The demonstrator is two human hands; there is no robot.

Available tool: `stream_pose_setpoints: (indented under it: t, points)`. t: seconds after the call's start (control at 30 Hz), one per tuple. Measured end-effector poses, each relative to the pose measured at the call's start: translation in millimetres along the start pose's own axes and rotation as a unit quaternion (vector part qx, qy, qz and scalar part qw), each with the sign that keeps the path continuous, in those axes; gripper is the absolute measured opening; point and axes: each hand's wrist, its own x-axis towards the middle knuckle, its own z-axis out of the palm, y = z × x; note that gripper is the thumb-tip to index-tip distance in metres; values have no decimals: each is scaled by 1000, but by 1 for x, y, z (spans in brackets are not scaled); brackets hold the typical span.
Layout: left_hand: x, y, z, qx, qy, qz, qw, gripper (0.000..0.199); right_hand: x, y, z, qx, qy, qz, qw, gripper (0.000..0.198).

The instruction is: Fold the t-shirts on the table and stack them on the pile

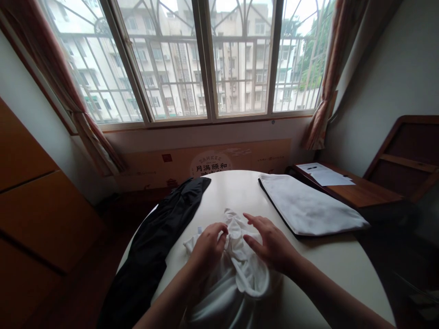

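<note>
A crumpled white garment (254, 274) lies in a loose heap at the near middle of the round table, with a twisted part reaching away from me. My left hand (210, 242) is at the left side of this twisted part, its fingers curled and thumb and fingertips close together at the fabric. On the other side, my right hand (269, 240) has its fingers apart and holds nothing, close to the cloth. A small pale tag (199, 230) shows beside my left hand. The garment's near end runs out of view at the bottom.
Black clothing (151, 242) lies along the left side of the white table (329, 269). A folded white piece with a dark edge (312, 205) lies at the right. Beyond stand a wooden side table (370, 194) with papers (325, 176), a printed carton (181, 160) and a barred window.
</note>
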Motion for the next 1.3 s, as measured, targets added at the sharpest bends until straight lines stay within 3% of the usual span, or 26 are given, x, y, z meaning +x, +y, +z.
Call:
stream_pose_setpoints:
  t: [0.1,0.2,0.33,0.43,0.57,0.7,0.8,0.9,1.07,1.2,1.3]
  points:
    - [1,0,-5,-18,11,-7,1000,23,0,6,8,-41,-72,15,996,69]
    - [2,-3,-7,-12,-36,-1,999,34,-1,7,14,-71,-107,47,991,70]
    - [1,-4,-4,2,-98,49,994,47,0,5,12,-36,-66,37,996,61]
    - [-1,-1,-1,2,-100,71,992,35,3,6,7,87,-19,64,994,59]
    - [-1,-1,-1,-46,-7,14,999,16,7,10,-4,233,87,92,964,52]
    - [1,-6,-9,-154,148,-14,977,17,14,12,-18,335,155,118,922,50]
    - [2,-8,-13,-177,185,-13,967,22,16,12,-25,349,170,132,912,47]
    - [2,-7,-15,-152,131,-11,980,26,15,11,-28,302,115,126,938,43]
    - [4,-11,-25,-76,100,-8,992,30,8,6,-32,151,-76,55,984,44]
    - [4,-16,-44,-31,13,29,999,29,7,9,-37,54,-101,17,993,64]
    - [2,-19,-51,4,-35,59,998,34,8,19,-43,30,-106,33,993,74]
